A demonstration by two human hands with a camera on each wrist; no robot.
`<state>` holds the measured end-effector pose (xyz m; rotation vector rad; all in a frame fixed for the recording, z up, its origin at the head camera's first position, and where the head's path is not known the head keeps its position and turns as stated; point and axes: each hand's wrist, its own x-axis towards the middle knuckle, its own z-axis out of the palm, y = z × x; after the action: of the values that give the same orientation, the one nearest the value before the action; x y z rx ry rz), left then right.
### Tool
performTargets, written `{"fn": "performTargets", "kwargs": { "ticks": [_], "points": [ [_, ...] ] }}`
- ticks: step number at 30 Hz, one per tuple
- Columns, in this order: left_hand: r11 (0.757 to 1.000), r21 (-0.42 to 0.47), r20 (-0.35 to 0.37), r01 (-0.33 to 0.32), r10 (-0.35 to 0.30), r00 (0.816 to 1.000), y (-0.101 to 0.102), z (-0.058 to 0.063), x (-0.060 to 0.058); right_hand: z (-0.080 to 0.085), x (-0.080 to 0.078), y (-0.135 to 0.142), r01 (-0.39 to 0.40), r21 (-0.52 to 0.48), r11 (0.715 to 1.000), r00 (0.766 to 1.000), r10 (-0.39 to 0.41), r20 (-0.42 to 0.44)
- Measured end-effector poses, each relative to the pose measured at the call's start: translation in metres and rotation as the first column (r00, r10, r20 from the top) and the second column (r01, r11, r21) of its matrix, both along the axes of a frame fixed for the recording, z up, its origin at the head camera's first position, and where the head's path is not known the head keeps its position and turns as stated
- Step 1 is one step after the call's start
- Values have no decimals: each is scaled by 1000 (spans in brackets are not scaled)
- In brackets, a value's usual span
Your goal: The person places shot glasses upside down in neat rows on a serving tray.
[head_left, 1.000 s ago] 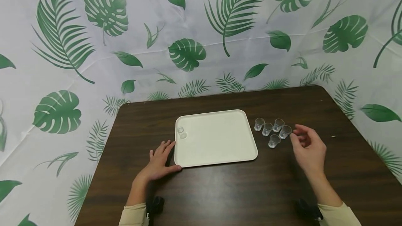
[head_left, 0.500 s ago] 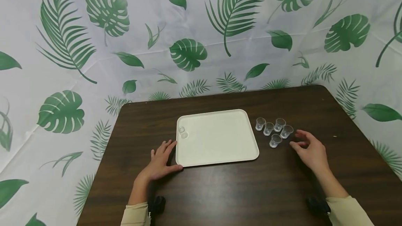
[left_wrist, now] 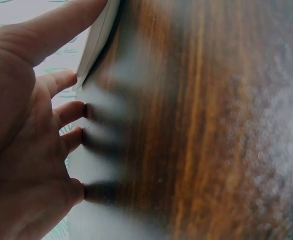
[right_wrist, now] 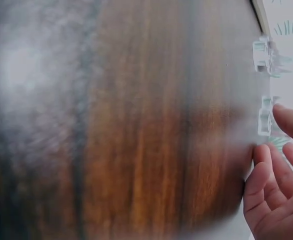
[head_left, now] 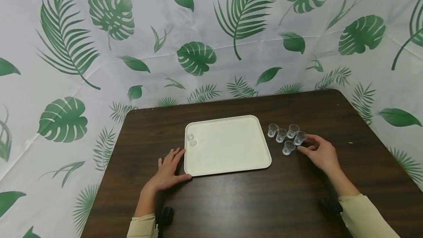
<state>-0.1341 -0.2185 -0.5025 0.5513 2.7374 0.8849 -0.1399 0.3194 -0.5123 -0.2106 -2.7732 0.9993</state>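
My left hand (head_left: pixel 167 172) lies spread at the left side of a cream tray (head_left: pixel 228 150), forefinger at its left edge and thumb at the near left corner. In the left wrist view its fingertips touch the table beside the tray's rim. Two small clear glasses (head_left: pixel 193 143) stand inside the tray near its left edge. Right of the tray, several more clear shot glasses stand in a cluster. My right hand (head_left: pixel 320 153) reaches to the rightmost glass (head_left: pixel 299 139), thumb and forefinger parted at its near and right sides. The right wrist view shows its thumb (right_wrist: pixel 289 122) close to a glass.
The dark wood table (head_left: pixel 231 205) extends around the tray, with a white leaf-patterned cloth (head_left: pixel 205 17) behind and along the sides. The nearest clustered glass (head_left: pixel 289 148) stands just left of my right thumb; a taller row (head_left: pixel 281 135) is behind it.
My right hand first drew back slightly from the cluster, then moved left until its fingertips came to the rightmost glass. My left hand has stayed at the tray's edge.
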Motion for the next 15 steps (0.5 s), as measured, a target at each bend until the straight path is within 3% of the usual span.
{"fn": "performTargets", "kwargs": {
  "ticks": [6,11,15],
  "points": [
    [1000,-5,-11,3,-4,1000,-2,-6,2,0,-5,-3,2,2,1000,1000,-2,22],
    [1000,10,11,-13,13,1000,1,0,2,0,-6,-3,23,-11,1000,999,-22,38],
    [1000,-28,49,-15,17,999,3,3,2,0,-5,-2,44,-7,999,998,-43,45]
  ]
}}
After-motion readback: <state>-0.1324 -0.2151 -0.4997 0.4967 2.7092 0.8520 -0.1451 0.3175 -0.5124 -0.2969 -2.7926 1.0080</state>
